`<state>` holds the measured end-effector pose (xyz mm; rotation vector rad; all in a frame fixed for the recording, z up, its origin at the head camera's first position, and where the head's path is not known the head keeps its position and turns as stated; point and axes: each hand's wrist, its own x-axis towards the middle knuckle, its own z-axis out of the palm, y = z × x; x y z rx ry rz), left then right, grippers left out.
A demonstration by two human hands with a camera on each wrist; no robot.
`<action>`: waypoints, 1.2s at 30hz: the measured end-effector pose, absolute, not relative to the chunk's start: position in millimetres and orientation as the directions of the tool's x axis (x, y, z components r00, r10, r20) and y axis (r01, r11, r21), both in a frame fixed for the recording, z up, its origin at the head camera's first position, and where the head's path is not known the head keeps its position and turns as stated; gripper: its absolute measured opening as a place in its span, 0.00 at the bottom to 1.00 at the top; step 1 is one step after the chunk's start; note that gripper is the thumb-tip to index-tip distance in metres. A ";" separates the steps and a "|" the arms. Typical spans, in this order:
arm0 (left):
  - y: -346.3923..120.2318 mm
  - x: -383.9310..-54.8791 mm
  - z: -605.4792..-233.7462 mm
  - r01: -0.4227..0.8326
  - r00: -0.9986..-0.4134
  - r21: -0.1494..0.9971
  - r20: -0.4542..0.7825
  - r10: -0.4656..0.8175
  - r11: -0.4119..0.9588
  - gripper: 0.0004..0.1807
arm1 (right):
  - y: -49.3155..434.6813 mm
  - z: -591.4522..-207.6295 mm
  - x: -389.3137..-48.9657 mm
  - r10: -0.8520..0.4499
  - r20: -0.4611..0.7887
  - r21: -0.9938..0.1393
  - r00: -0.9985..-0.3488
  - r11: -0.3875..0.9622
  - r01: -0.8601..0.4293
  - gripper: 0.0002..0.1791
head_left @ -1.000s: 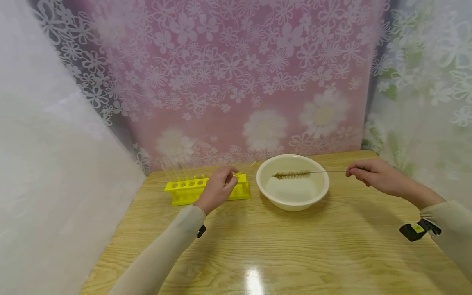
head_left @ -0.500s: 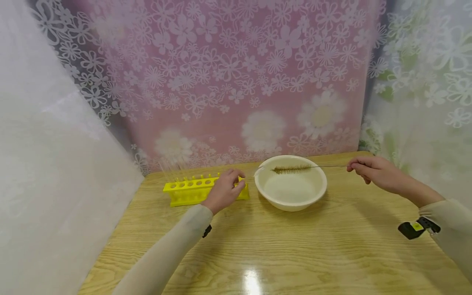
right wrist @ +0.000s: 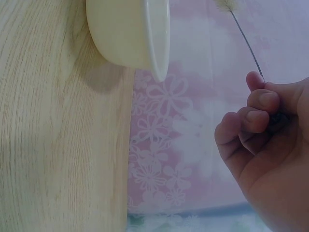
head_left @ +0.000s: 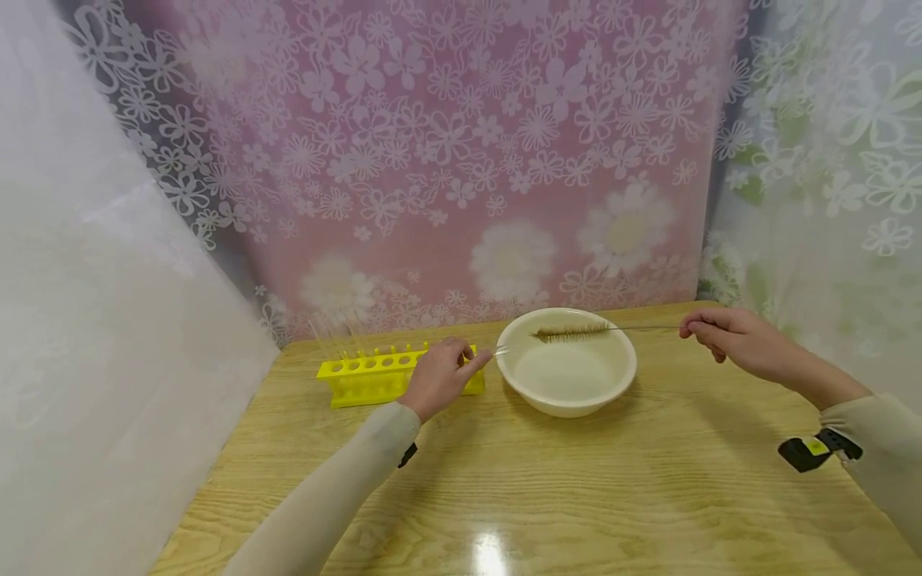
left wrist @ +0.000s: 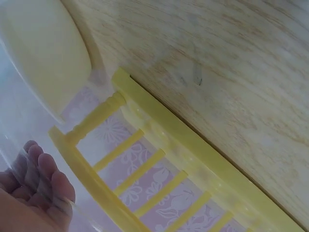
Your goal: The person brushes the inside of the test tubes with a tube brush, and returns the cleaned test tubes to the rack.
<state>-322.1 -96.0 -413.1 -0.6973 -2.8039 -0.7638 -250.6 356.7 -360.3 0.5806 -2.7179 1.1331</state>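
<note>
My left hand [head_left: 441, 374] is just above the right end of a yellow test tube rack [head_left: 367, 394]. Its fingers hold a clear glass test tube [head_left: 502, 350], whose open end reaches the left rim of a cream basin [head_left: 569, 406]. The left wrist view shows the see-through tube lying across the curled fingers [left wrist: 60, 186]. On the other side, my right hand [head_left: 735, 334] pinches the thin twisted wire handle of a test tube brush [head_left: 571, 333]. The brush's brown bristles hang over the basin and point left toward the tube, apart from it.
Several clear test tubes [head_left: 327, 340] stand at the left end of the rack. Rack and basin are near the back edge of the wooden table [head_left: 576, 488]. A pink flowered curtain [head_left: 446, 160] hangs behind, with pale sheets on both sides.
My left hand has moved a little right, and the tube's end has swung down toward the basin's left rim. The brush has risen slightly with my right hand.
</note>
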 end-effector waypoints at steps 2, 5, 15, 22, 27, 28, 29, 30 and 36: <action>-95.0 -321.7 -413.0 0.472 -0.881 0.446 0.268 0.389 0.760 0.26 | 356.8 -360.6 -249.9 -0.296 0.280 -0.655 -0.913 0.637 -0.407 0.15; -95.0 -321.0 -413.3 0.469 -0.882 0.453 0.282 0.378 0.758 0.25 | 356.1 -361.2 -249.7 -0.294 0.285 -0.648 -0.912 0.643 -0.409 0.15; -87.6 -321.3 -414.7 0.469 -0.880 0.435 0.302 0.367 0.768 0.26 | 354.2 -365.0 -249.9 -0.300 0.288 -0.597 -0.910 0.687 -0.415 0.13; -84.3 -323.4 -416.2 0.455 -0.887 0.437 0.298 0.353 0.776 0.27 | 353.7 -368.4 -254.1 -0.315 0.285 -0.599 -0.905 0.678 -0.425 0.13; -82.7 -323.0 -413.9 0.447 -0.892 0.444 0.288 0.349 0.777 0.27 | 354.0 -368.5 -255.7 -0.308 0.281 -0.588 -0.909 0.693 -0.417 0.13; -82.4 -323.0 -414.0 0.446 -0.893 0.446 0.287 0.348 0.776 0.27 | 353.7 -368.7 -255.9 -0.309 0.280 -0.586 -0.909 0.695 -0.417 0.13; -82.1 -323.0 -414.2 0.446 -0.892 0.445 0.287 0.348 0.777 0.27 | 353.2 -369.1 -256.1 -0.312 0.279 -0.586 -0.908 0.694 -0.418 0.13; -81.8 -322.9 -414.4 0.445 -0.893 0.444 0.287 0.348 0.777 0.28 | 352.8 -369.6 -256.3 -0.315 0.277 -0.585 -0.908 0.694 -0.419 0.13; -81.5 -323.3 -416.2 0.447 -0.890 0.432 0.296 0.346 0.783 0.30 | 350.4 -373.0 -258.2 -0.349 0.260 -0.624 -0.900 0.651 -0.432 0.13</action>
